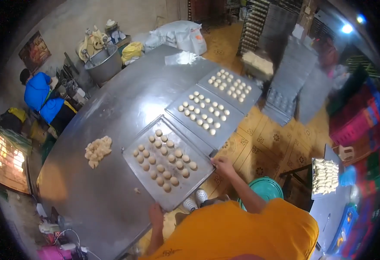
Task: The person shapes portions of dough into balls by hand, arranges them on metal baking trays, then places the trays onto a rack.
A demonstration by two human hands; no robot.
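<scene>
A metal baking tray (131, 149) with rows of small round dough balls (171, 158) rests on the steel table, its near edge at the table's front. At the tray's near corner my left hand (156, 216) is closed on the rim, its fingers partly hidden. My right hand (223, 165) pinches the right corner of the same tray. Beyond it lie a second tray of dough balls (185, 125) and a third tray (252, 93), lined up toward the far right. A rough lump of dough (98, 151) sits to the left, with a small scrap of dough (137, 190) nearer me.
The wide steel table (107, 195) fills the left and middle. Behind it stand a mixing bowl (103, 63) and white sacks (177, 37); a person in blue (43, 95) is at the left. A green lidded bin (265, 188) and a tray of shaped dough (325, 177) are at my right.
</scene>
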